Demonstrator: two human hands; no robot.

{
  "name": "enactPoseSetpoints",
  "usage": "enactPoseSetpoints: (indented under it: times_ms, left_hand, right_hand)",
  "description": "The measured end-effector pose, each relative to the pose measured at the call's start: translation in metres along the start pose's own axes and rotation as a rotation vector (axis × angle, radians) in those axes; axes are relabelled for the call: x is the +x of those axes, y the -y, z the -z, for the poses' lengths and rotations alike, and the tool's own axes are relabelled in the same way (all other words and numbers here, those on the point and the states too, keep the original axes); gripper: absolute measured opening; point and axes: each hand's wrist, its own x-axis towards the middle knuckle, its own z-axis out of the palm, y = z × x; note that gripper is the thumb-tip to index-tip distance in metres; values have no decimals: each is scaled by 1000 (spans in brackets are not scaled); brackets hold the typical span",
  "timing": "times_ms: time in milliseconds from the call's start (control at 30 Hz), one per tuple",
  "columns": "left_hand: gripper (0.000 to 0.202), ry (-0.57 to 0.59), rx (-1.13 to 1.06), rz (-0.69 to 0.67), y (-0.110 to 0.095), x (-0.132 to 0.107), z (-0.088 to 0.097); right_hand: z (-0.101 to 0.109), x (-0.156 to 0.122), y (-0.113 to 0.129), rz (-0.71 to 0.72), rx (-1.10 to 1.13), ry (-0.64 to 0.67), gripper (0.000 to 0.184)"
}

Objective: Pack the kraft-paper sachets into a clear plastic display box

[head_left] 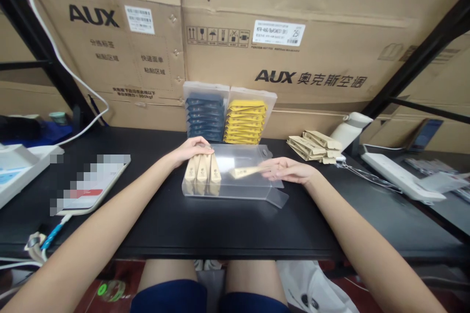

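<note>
Pinching a fourth packet (245,172) over the clear box (240,192), the right hand (288,170) had it! Three packets (201,168) stood inside, left end, the left hand (193,148) curled over their tops, grip impossible to tell. A pile (312,146) lay unboxed rightward; two filled boxes (205,89) stood behind.

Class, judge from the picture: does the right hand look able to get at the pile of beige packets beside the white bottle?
Probably yes: the pile of beige packets lies beyond the right hand, to its right, with nothing visible between them, though that hand holds a single packet.
</note>
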Motion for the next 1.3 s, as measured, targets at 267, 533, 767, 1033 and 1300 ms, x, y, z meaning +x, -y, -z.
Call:
enactPoseSetpoints:
  times_ms: [267,533,767,1033,1300]
  left_hand:
    - [37,-1,-6,8,0,0,-1]
    - [38,-3,7,-15,2,2,0]
    - [37,0,-18,-6,1,1,0]
    - [38,-11,-17,12,0,1,-2]
    - [38,-2,-8,-14,1,1,-1]
  right_hand:
    - [-13,19,-3,70,-95,-234,33]
    - [-41,24,-1,160,-359,-472,58]
    - [-46,28,1,212,-209,-487,36]
    - [-42,33,-1,154,32,-521,17]
    - [-30,31,-3,84,132,-266,24]
